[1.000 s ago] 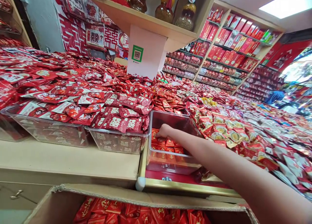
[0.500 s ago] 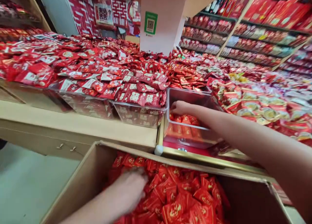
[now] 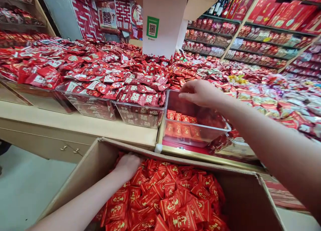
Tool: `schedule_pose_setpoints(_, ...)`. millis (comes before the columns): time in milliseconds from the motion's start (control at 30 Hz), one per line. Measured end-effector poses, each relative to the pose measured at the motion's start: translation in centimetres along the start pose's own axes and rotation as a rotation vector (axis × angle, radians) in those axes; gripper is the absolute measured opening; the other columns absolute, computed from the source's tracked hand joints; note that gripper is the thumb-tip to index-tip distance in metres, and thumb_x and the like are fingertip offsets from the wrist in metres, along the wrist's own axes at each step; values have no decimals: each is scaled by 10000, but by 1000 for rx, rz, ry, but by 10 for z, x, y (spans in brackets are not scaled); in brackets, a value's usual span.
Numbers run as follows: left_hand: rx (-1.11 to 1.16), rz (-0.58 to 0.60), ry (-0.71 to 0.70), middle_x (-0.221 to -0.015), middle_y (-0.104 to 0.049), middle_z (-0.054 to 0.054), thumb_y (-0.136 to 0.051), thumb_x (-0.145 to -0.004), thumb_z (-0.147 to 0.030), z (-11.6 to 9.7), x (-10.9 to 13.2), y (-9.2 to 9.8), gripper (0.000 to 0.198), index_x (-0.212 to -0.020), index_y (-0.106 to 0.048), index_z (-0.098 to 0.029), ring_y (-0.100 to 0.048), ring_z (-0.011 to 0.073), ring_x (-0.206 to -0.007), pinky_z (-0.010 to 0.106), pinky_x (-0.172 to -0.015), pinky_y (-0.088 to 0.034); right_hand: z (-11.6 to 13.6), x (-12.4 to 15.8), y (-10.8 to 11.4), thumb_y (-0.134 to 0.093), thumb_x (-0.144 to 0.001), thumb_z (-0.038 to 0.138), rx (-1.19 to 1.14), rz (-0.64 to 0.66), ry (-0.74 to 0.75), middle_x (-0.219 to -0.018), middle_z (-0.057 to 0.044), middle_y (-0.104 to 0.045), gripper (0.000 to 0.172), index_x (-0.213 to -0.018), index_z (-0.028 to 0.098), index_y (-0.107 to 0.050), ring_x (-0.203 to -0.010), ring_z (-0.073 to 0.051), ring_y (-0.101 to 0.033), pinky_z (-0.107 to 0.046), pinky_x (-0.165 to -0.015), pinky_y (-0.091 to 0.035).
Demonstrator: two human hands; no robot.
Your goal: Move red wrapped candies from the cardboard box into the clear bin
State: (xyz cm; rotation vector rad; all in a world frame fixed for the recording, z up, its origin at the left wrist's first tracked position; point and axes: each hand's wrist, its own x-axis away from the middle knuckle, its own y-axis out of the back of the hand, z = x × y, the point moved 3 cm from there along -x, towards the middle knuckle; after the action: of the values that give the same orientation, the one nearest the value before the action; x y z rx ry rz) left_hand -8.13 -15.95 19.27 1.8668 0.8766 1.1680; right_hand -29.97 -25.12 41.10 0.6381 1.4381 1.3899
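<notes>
My left hand (image 3: 129, 165) reaches into an open cardboard box (image 3: 247, 201), at its far left corner. Its fingers dip among red candy packets (image 3: 173, 204) with gold print and are hidden there, so their grip does not show. My right hand (image 3: 198, 92) hovers over a clear plastic bin (image 3: 198, 132) on the counter. The fingers and thumb point left, slightly apart, and nothing shows between them. At the bin's front left, a short row of red packets (image 3: 178, 116) lies along the bottom.
Clear bins (image 3: 140, 117) heaped with dark red packets stand to the left on the counter (image 3: 100, 125). Piles of gold-and-red packets (image 3: 271, 100) lie to the right. Behind rises a white pillar (image 3: 163, 23) with a green code sign. Stocked shelves (image 3: 208, 35) line the back.
My right hand has risen from inside the clear bin to above it, uncovering the row of packets. My left hand has shifted toward the box's far left corner.
</notes>
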Motion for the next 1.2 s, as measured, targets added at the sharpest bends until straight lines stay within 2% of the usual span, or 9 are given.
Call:
schedule_pose_setpoints(67, 89, -16, -28, -957, -670, 106, -450, -829, -180, 0, 3, 7, 221, -916, -651, -152, -588, 252, -957, 439, -839, -418, 21, 50, 19, -527, -786, 286, -144, -211, 27, -743, -33, -638, 167, -825, 158, -627, -655, -143, -575, -276, -630, -447)
schedule_pose_setpoints(133, 205, -10, -103, -925, -693, 86, -448, -780, -144, -5, 12, 17, 253, -874, -680, -180, -603, 251, -934, 390, -836, -419, 40, 105, 14, -523, -795, 246, -322, -237, 102, -745, -24, -630, 112, -786, 172, -606, -661, -126, -570, -248, -623, -448)
schedule_pose_setpoints(233, 403, 56, -281, -954, -689, 2, -470, -717, -127, -24, 32, 28, 264, -836, -688, -217, -612, 170, -910, 257, -827, -435, 59, 172, -38, -508, -816, 237, -633, 135, 31, -815, -30, -634, 114, -887, 194, -586, -720, -128, -579, -234, -646, -466)
schedule_pose_setpoints(333, 659, 116, -416, -1028, -639, 3, -510, -681, -123, -45, 48, 30, 173, -687, -672, -185, -603, 141, -905, 217, -801, -445, 65, 203, -94, -630, -725, 331, -906, 347, -183, -1139, -107, -549, 542, -1205, 184, -427, -944, -202, -553, -313, -782, -465)
schedule_pose_setpoints(433, 1081, 186, -424, -976, -627, 21, -552, -656, -95, -58, 54, 23, 106, -650, -627, -170, -597, 156, -874, 261, -778, -446, 70, 204, -126, -667, -682, 321, -1325, 472, -336, -999, -68, -591, 540, -1150, 185, -436, -865, -181, -578, -292, -717, -469)
schedule_pose_setpoints(567, 1528, 252, -281, -967, -623, 16, -593, -678, -141, -62, 54, 11, 346, -1004, -513, -223, -592, 159, -856, 290, -741, -452, 69, 194, -133, -735, -587, 254, -1525, 336, -552, -726, 25, -578, 419, -908, 179, -476, -624, -110, -566, -227, -555, -442)
schedule_pose_setpoints(733, 1368, 130, -189, -712, -638, 9, -652, -703, -316, -65, 51, 7, 360, -965, -477, -142, -556, 100, -560, 223, -520, -422, 71, 191, -134, -781, -528, 243, -1539, 326, -552, -672, 38, -602, 445, -826, 180, -456, -617, -111, -582, -240, -592, -443)
schedule_pose_setpoints(967, 1277, 244, -143, -584, -630, -8, -667, -674, -305, -57, 51, 13, 248, -789, -526, -135, -558, 98, -505, 193, -465, -392, 68, 190, -137, -809, -461, 340, -1651, 408, -633, -583, 29, -593, 459, -732, 144, -495, -521, -84, -530, -231, -535, -407)
schedule_pose_setpoints(1200, 1278, 250, -51, -563, -596, -52, -665, -627, -214, -73, 65, 15, 178, -739, -539, -157, -523, 74, -475, 177, -455, -366, 68, 199, -140, -818, -448, 323, -1672, 426, -544, -632, 43, -566, 456, -695, 161, -471, -560, -57, -486, -191, -540, -348)
